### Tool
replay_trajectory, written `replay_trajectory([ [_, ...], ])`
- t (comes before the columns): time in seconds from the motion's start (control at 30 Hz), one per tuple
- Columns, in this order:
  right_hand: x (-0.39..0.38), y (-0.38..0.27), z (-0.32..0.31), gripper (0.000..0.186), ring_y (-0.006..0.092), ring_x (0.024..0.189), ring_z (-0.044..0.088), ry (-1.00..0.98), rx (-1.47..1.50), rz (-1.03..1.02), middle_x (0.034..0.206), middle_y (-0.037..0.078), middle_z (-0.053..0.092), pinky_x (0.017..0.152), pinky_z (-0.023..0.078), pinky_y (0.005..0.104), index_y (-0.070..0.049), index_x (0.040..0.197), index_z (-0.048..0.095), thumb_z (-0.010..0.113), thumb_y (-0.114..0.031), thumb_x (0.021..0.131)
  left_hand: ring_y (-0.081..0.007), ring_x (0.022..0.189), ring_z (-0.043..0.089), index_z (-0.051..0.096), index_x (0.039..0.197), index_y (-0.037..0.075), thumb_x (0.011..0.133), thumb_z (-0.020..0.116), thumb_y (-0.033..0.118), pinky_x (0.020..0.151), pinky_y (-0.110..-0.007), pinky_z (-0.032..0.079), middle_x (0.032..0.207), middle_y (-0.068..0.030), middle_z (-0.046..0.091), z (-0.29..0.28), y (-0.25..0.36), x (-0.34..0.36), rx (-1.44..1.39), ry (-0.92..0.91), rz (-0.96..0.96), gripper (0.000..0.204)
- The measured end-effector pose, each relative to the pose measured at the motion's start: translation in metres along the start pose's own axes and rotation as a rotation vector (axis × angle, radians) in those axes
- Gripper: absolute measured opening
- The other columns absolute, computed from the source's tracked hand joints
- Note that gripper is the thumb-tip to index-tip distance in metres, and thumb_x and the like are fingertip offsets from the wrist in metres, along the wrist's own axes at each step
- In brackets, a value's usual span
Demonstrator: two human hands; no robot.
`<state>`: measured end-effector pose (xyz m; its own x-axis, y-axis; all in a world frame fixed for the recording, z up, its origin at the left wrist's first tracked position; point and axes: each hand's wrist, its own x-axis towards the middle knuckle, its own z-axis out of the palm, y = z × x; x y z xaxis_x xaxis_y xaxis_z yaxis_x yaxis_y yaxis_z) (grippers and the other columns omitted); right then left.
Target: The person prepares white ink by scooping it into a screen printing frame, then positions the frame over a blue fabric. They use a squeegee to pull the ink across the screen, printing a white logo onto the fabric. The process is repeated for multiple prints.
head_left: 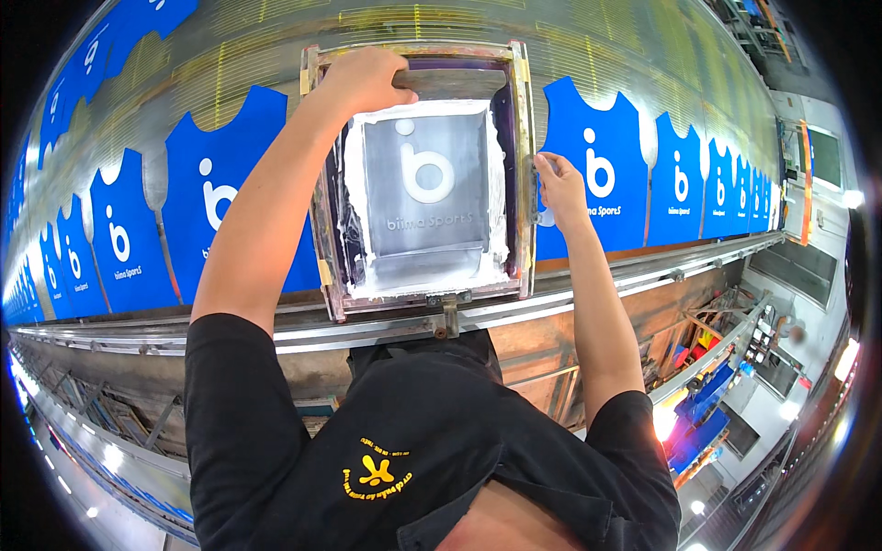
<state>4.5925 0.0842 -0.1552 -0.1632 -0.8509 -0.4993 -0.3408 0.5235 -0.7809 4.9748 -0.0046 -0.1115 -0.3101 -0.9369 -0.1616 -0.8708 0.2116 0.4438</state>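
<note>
A rectangular silk-screen frame (525, 193) lies in front of me over the long table. White ink (359, 202) borders its mesh (429, 225), where a round-letter logo shows through. At the far end of the screen, a squeegee (455, 84) lies crosswise. My left hand (366, 81) is closed on the squeegee's left part, fingers over the top and thumb on the near side. Beside the frame's right rail, my right hand (560, 184) is closed, its thumb and forefinger pinching the rail's outer edge. Its other fingers are curled.
Blue cut shirt panels (593, 170) with white prints lie in a row both ways along the table. More panels (119, 41) lie at the far left. A metal rail (514, 312) runs along the near edge, with a bracket (447, 317) at the frame. Shelving stands lower right.
</note>
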Motion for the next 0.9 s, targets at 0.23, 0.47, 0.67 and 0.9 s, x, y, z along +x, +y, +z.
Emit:
replay_trajectory([
  [0.23, -0.016, -0.027, -0.005, 0.040, 0.0069, 0.070, 0.055, 0.070, 0.004, -0.098, 0.091, 0.003, 0.071, 0.057, 0.044, 0.0266, 0.001, 0.121, 0.074, 0.074, -0.034, 0.101, -0.0343, 0.092, 0.072, 0.076, 0.100, 0.014, 0.085, 0.081, 0.047, 0.081, -0.049, 0.055, 0.095, -0.0100, 0.076, 0.014, 0.026, -0.038, -0.089, 0.094, -0.049, 0.037],
  [0.47, -0.018, -0.039, -0.005, 0.045, 0.0090, 0.074, 0.057, 0.046, 0.070, -0.123, 0.090, 0.004, 0.071, 0.060, 0.045, 0.0280, 0.003, 0.121, 0.074, 0.075, -0.036, 0.099, -0.0260, 0.100, 0.071, 0.075, 0.113, 0.015, 0.074, 0.089, 0.030, 0.088, -0.044, 0.053, 0.106, -0.0031, 0.076, 0.114, 0.101, -0.225, -0.132, 0.376, 0.176, 0.044],
  [0.67, -0.039, -0.052, 0.023, 0.042, 0.0129, 0.084, 0.062, 0.220, 0.101, -0.355, 0.099, 0.006, 0.074, 0.075, 0.051, 0.0302, 0.002, 0.119, 0.075, 0.075, -0.035, 0.099, -0.0253, 0.109, 0.068, 0.073, 0.119, 0.012, 0.064, 0.093, 0.018, 0.100, -0.042, 0.048, 0.118, -0.0029, 0.075, 0.121, 0.134, -0.302, -0.067, 0.425, 0.118, 0.058],
  [0.9, -0.055, -0.033, 0.152, 0.035, 0.0179, 0.098, 0.069, 0.210, 0.118, -0.442, 0.109, 0.011, 0.077, 0.090, 0.054, 0.0341, -0.001, 0.116, 0.077, 0.071, -0.033, 0.102, -0.0244, 0.111, 0.068, 0.075, 0.115, 0.013, 0.067, 0.092, 0.023, 0.104, -0.044, 0.044, 0.116, -0.0029, 0.076, 0.072, 0.031, -0.354, -0.054, 0.319, 0.006, 0.051],
])
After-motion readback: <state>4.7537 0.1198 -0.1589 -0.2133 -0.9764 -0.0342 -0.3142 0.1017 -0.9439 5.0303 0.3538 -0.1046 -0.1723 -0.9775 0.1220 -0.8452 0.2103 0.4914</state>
